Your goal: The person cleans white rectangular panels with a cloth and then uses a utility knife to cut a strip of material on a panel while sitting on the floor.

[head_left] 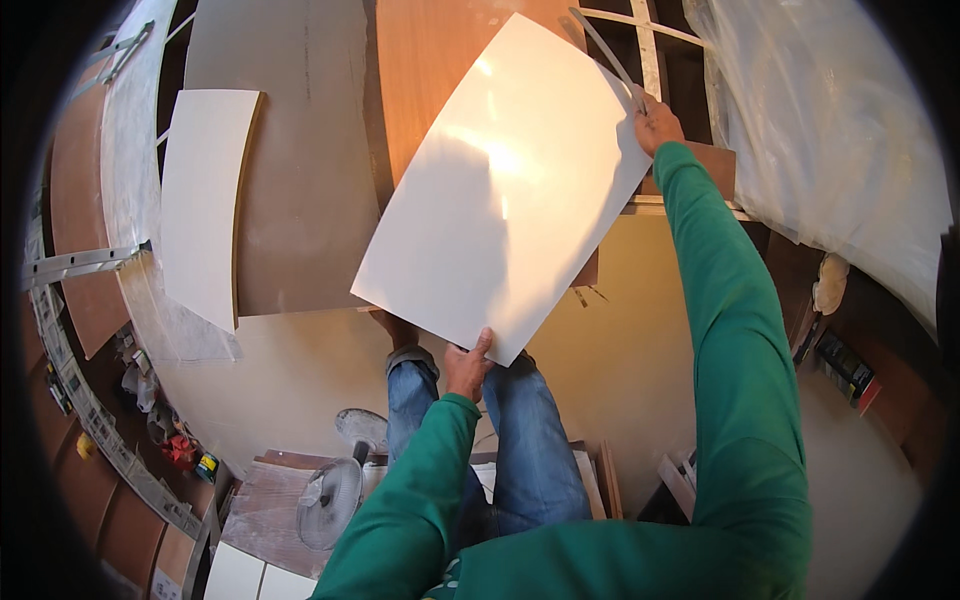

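A large white rectangular panel [520, 190] is tilted in front of me, light glaring off its glossy face. My left hand [467, 370] is closed on its near edge, thumb on top and fingers hidden underneath. At the panel's far right edge, my right hand [657, 124] is closed round the lower end of a thin, bent grey strip [606, 48]. The strip runs up and left from the fingers, along the panel's far right corner. Whether my right hand also grips the panel is hard to make out.
Beneath the panel lie a grey-brown board [300, 160] and an orange-brown board [410, 70]. A narrower white panel [205, 200] rests at left. Plastic sheeting [830, 120] hangs at right. A round fan-like cage [330, 502] and an aluminium ladder [85, 266] are nearby.
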`<state>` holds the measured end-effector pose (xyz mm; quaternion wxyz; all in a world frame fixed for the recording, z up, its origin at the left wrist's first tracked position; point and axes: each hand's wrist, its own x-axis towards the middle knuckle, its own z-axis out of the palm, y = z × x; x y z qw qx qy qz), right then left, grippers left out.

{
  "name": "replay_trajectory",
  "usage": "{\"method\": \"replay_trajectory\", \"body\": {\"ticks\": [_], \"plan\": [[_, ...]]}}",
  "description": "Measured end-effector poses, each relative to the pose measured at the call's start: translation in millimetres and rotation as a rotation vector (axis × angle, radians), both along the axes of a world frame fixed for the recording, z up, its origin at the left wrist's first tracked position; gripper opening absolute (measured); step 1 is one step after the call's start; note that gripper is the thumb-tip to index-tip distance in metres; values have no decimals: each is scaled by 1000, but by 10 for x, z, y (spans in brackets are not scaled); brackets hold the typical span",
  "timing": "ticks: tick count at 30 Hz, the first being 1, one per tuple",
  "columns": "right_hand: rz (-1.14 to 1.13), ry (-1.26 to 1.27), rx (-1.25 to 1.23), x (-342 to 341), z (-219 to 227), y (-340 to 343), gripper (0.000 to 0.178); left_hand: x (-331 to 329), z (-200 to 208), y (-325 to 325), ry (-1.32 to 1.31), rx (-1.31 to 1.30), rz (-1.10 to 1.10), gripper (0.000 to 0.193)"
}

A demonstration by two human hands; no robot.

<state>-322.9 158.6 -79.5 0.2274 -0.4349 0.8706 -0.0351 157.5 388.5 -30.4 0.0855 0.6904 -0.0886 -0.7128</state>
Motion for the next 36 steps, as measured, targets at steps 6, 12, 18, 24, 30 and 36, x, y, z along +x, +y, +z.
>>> {"method": "replay_trajectory", "body": {"ticks": [6,12,18,24,30,36], "plan": [[-516,-35,-305,542,-110,509,65,137,-117,40,-9,99,35,66],[-1210,-517,-408,871,-111,933,46,-31,224,-33,41,170,-60,64],[-896,-301,-253,832,36,976,31,-94,306,5,19,88,-64,56],[-987,-292,-276,885,287,884,26,-28,364,-6,-26,77,-103,58],[-357,246,-265,485,226,705,32,39,407,-63,-95,-51,-108,61],[-8,124,-235,50,72,156,37,181,376,-77,-151,-124,-192,67]]}}
